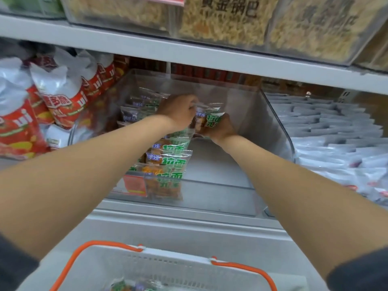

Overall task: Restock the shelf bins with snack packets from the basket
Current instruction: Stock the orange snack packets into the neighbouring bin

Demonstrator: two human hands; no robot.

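Observation:
A clear plastic shelf bin (275, 131) sits on the middle shelf. A row of green-and-clear snack packets (168, 162) runs along its left half. Both my arms reach into the bin. My left hand (178, 111) and my right hand (218, 129) together grip a small bunch of the same snack packets (206, 118) near the back of the bin, to the right of the row. The white basket (174, 267) with orange handles sits below at the bottom edge, with a few packets (134, 285) in it.
Red-and-white snack bags (58, 101) fill the shelf to the left. White packets (336, 139) fill the bin on the right. The upper shelf (189, 51) carries clear bins of yellow snacks (220, 19). The right half of the middle bin's floor (220, 164) is bare.

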